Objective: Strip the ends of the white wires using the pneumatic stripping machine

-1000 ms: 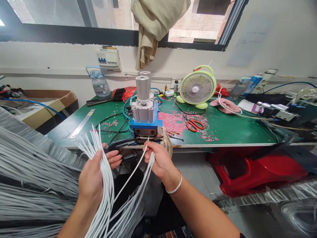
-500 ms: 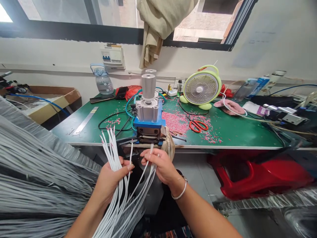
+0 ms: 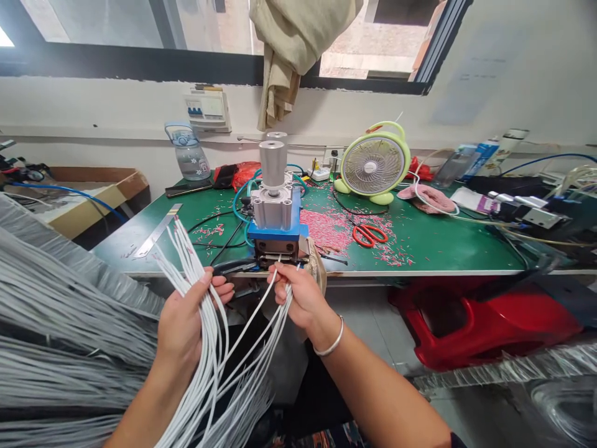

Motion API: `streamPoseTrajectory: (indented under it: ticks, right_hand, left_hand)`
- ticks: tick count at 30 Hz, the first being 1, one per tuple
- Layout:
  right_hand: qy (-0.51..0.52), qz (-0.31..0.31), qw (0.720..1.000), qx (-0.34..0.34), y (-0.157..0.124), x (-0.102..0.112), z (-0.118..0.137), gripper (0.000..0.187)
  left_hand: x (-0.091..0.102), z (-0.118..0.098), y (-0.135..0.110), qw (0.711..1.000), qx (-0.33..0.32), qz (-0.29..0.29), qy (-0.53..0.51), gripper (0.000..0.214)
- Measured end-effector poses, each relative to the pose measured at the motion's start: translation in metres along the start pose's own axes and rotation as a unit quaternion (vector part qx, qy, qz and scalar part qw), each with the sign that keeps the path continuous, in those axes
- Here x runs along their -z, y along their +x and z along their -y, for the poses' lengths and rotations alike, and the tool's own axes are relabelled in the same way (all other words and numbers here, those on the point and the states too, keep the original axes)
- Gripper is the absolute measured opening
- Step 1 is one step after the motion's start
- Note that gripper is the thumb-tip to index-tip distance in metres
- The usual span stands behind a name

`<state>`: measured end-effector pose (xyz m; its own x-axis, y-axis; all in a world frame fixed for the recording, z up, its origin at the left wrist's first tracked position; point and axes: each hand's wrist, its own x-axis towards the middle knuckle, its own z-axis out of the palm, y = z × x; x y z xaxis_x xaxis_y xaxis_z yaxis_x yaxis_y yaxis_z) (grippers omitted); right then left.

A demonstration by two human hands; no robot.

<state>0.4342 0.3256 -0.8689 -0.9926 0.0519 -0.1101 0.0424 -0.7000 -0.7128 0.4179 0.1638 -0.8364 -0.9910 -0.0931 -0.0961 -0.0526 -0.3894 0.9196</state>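
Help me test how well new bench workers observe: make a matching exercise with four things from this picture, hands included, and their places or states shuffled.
Things
1. Person's right hand
2. Red-handled scissors
3. Person's left hand
4. Clear bottle with a light-blue lid

Places or states
A. Standing to the left of the silver-and-blue metal machine
B. Holding the thicker bundle of slim white cables
C. Pinching one cable directly in front of the machine
D. Lying on the green tabletop by pink-and-white scraps

Pairs: 1-C, 2-D, 3-B, 4-A
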Motion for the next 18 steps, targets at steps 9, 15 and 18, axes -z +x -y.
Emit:
streamPoseTrajectory:
  ticks: [9,15,18]
  right_hand:
    - [-0.008,0.161,0.987,-0.010,-0.004,0.020,-0.006,0.017]
    - [-0.061,0.225,0.972,-0.004,-0.015,0.036,-0.019,0.021]
    - [-0.067,0.227,0.972,-0.002,-0.017,0.038,-0.021,0.021]
  left_hand:
    - [0.002,0.006,-0.003,1.000,0.020,0.009,0.004,0.018]
    - [0.008,0.022,-0.007,0.997,0.061,0.028,0.038,0.021]
    - [0.011,0.027,-0.009,0.995,0.068,0.040,0.056,0.029]
